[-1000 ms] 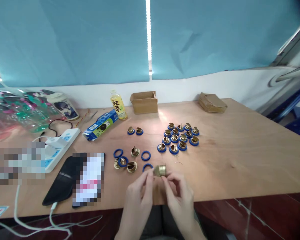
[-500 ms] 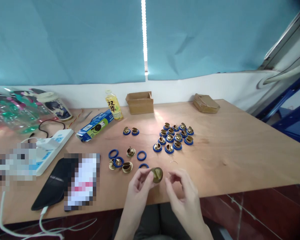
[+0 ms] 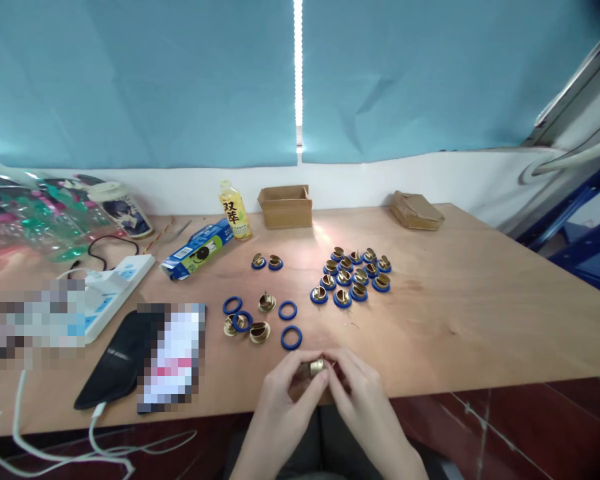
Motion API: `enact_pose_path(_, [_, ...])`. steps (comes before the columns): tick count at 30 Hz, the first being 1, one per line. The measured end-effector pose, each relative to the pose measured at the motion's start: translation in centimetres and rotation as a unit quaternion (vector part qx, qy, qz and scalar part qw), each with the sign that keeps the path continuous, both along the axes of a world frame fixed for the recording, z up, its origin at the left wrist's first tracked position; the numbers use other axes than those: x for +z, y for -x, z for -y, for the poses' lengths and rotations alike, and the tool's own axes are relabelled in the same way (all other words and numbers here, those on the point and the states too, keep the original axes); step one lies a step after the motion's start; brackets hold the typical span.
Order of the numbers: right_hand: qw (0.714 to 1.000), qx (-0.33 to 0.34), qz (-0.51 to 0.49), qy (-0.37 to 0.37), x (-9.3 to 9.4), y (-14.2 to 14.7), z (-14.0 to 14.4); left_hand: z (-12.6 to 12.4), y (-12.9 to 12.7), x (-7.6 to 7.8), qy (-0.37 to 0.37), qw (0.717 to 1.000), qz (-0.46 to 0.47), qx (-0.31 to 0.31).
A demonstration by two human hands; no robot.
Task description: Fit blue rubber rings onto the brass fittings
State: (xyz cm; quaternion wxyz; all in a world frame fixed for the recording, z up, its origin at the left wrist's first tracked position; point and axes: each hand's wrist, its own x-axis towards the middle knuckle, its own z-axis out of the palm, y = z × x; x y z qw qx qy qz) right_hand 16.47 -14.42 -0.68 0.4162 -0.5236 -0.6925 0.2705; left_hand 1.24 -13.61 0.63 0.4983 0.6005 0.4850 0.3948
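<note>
Brass-coloured, the small round metal cap (image 3: 317, 366) sits between both hands at the near edge of the plywood worktop (image 3: 480, 307), just above its surface. The left hand (image 3: 285, 393) closes its thumb and forefinger on the left side of the cap; the right hand (image 3: 360, 393) closes its fingertips on the right side. Each grip is narrowed fully onto the part, with no visible gap. Whether a blue ring is already on this cap cannot be told; the fingers cover its rim.

Progress, as judged from the layout:
- Done: a cluster of brass caps seated in blue rings (image 3: 353, 277) stands in the middle of the worktop, and a separate finished pair (image 3: 267, 262) lies left of it.
- Left: loose blue rubber rings (image 3: 291, 337) and bare brass caps (image 3: 260, 332) lie just beyond the left hand, fewer than the finished pieces. The work appears well past its midpoint.

Orientation: the held cap is a short, squat part with no marked long axis. Its cylindrical side faces the camera, so its axis seems to run roughly left to right between the two grips; the exact tilt is too small to tell
</note>
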Motion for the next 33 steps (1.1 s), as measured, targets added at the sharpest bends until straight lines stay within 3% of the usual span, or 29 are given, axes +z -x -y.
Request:
enact_pose_path(6, [0.999, -0.02, -0.028, -0.02, 0.1, 0.6, 0.2, -0.3, -0.3, -0.8, -0.028, 0.995, -0.02, 0.088])
enact_pose_path(9, [0.991, -0.009, -0.112, 0.066, 0.2, 1.0, 0.0, -0.3, 0.5, -0.4, -0.055, 0.997, -0.029, 0.053])
enact_pose_path(13, [0.921, 0.087, -0.294, 0.239, -0.1, 1.1, -0.4, -0.1, 1.4, 0.4, -0.046, 0.998, -0.017, -0.034])
enact_pose_path(15, [0.9, 0.11, -0.331, 0.262, -0.3, 0.9, -0.6, -0.1, 1.5, 0.6, -0.034, 0.998, -0.014, -0.049])
enact_pose_path(20, [0.889, 0.136, -0.346, 0.268, -0.7, 0.4, -0.7, 0.2, 1.1, 0.2, -0.075, 0.995, -0.053, -0.029])
enact_pose_path(25, [0.896, 0.135, -0.346, 0.242, -1.0, 0.7, -0.7, 0.6, 0.5, -0.7, -0.085, 0.996, -0.03, 0.0])
enact_pose_path(27, [0.914, 0.099, -0.326, 0.218, -0.9, 0.4, -0.7, 0.4, 0.7, -0.8, -0.086, 0.995, -0.028, 0.035])
enact_pose_path(31, [0.981, -0.061, -0.133, 0.124, -1.0, -1.3, -1.1, -0.3, 2.4, -0.5, -0.096, 0.984, -0.121, 0.091])
enact_pose_path(33, [0.991, -0.106, -0.016, 0.073, -1.4, -2.5, -1.5, -0.5, 3.8, -0.6, -0.127, 0.969, -0.188, 0.099])
